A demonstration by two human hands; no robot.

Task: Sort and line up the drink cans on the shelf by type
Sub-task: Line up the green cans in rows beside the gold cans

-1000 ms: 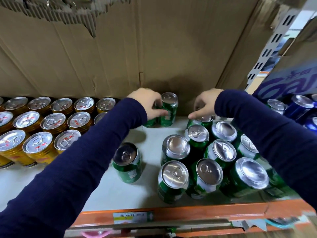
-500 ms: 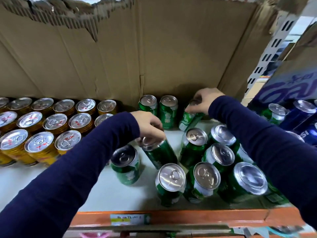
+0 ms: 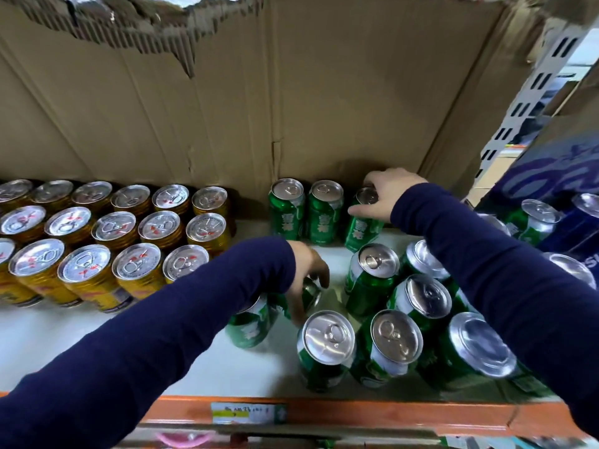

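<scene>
The yellow cans (image 3: pixel 107 234) at the left stand upright in tidy rows, so that type looks finished. The green row has only begun: two green cans (image 3: pixel 287 209) stand side by side against the cardboard (image 3: pixel 227 108) at the back. Just to their right, the right hand (image 3: pixel 385 196) curls its fingers over the top of a third green can (image 3: pixel 363 225), which leans and is not yet set flat in line. The left hand (image 3: pixel 306 270) reaches down nearer the front, fingers curled round the top of a loose can (image 3: pixel 311 294); that spot is blurred, but it reads as a grip. Most of the work seems to be left: a bunch of green cans (image 3: pixel 421 303) crowds the front right, touching one another and tilted at odd angles, and another one (image 3: pixel 251 322) stands half under the left sleeve. Blue cans (image 3: pixel 580 228) sit at the far right with a green one or two among them, so those probably need sorting too. The shelf (image 3: pixel 64 345) is a pale flat board with an orange front edge (image 3: pixel 389 413) and a small paper label (image 3: pixel 248 413). Torn cardboard lines the back, and a slotted metal upright (image 3: pixel 534 82) rises at the right.
</scene>
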